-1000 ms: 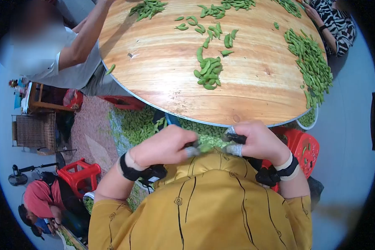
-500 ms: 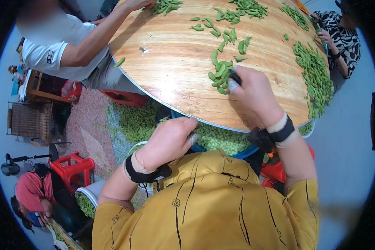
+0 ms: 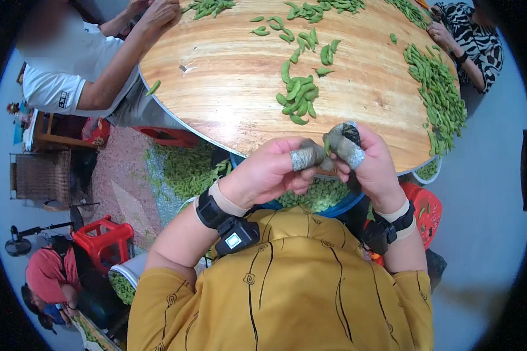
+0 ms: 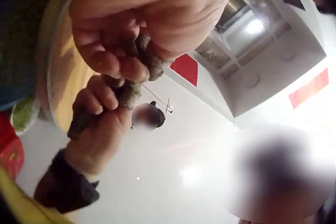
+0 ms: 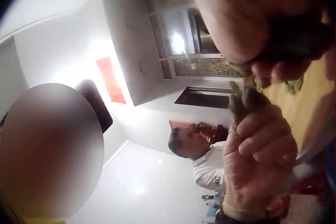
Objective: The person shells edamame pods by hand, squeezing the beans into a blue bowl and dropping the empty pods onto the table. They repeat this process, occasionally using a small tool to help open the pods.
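Left hand (image 3: 275, 168) and right hand (image 3: 372, 164) have come together since the earlier frame, over the near edge of the round, pale-wood tabletop (image 3: 234, 99); the left, silver-taped, pinches a small green bean pod (image 3: 327, 144), and the right, likewise taped, pinches it opposite.

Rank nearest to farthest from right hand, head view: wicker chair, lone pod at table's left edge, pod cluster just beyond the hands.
1. Pod cluster: on the table, ahead-left of the right hand.
2. Lone pod: left edge.
3. Wicker chair: far left.
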Demonstrator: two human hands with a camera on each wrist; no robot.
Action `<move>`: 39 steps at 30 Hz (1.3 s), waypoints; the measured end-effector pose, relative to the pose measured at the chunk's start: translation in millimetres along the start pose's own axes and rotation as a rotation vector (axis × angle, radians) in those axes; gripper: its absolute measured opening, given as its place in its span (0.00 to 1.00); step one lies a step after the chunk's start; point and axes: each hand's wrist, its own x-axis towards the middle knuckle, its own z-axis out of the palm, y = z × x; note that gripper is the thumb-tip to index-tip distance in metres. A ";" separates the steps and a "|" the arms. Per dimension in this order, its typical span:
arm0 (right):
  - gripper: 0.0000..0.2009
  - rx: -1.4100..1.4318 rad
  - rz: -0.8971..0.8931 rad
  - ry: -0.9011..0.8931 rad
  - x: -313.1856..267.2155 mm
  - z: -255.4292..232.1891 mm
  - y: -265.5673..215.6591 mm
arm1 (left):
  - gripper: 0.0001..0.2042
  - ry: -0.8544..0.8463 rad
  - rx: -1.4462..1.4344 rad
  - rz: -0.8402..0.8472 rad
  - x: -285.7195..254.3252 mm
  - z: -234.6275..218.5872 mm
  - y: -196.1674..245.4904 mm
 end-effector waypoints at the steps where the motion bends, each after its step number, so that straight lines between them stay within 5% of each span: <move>1: 0.07 -0.037 0.063 0.024 -1.3 -0.7 0.5 | 0.12 0.097 0.158 0.058 -1.1 0.9 0.9; 5: 0.13 -0.199 0.195 0.033 -11.4 -3.1 5.8 | 0.07 0.441 0.605 0.184 -2.1 16.3 3.3; 14: 0.25 -0.318 0.022 0.033 -27.4 1.4 -1.5 | 0.07 0.424 0.754 0.267 11.3 22.1 -9.8; 18: 0.23 -0.333 0.023 0.034 -27.4 -3.9 2.0 | 0.07 0.464 0.873 0.265 12.0 23.2 -12.7; 21: 0.19 -0.178 0.081 0.006 -26.1 -5.3 0.7 | 0.06 0.425 1.233 0.346 8.9 18.6 -10.9; 23: 0.15 0.210 0.254 -0.017 -27.3 -2.9 -7.1 | 0.05 0.305 0.639 0.166 8.0 19.3 -6.3; 24: 0.15 0.211 0.256 -0.015 -28.3 -4.4 -5.5 | 0.05 0.304 0.637 0.164 6.4 17.8 -5.9; 26: 0.13 0.620 0.340 -0.161 -31.6 -7.9 0.0 | 0.06 0.028 0.037 0.028 3.1 13.5 -6.7; 29: 0.13 0.694 0.353 -0.239 -34.2 -7.2 2.9 | 0.07 -0.149 -0.064 -0.019 4.7 9.2 -8.0; 30: 0.13 0.696 0.356 -0.236 -34.9 -4.9 1.1 | 0.07 -0.149 -0.068 -0.021 4.3 8.7 -8.0; 32: 0.12 0.080 0.162 -0.051 -34.8 1.0 -5.2 | 0.07 0.046 0.041 -0.037 3.1 8.3 -7.5; 33: 0.12 0.078 0.164 -0.051 -34.0 0.2 -4.9 | 0.07 0.045 0.038 -0.036 4.4 10.7 -9.3; 36: 0.12 0.068 0.251 0.028 -30.3 -3.0 -0.6 | 0.09 0.439 1.108 0.350 6.2 15.9 -15.8; 37: 0.12 0.067 0.272 0.026 -29.1 -3.6 1.4 | 0.09 0.440 1.108 0.349 5.0 17.6 -16.5; 39: 0.12 0.068 0.289 0.021 -26.9 -2.7 2.7 | 0.13 0.416 1.890 0.764 2.4 26.4 -14.8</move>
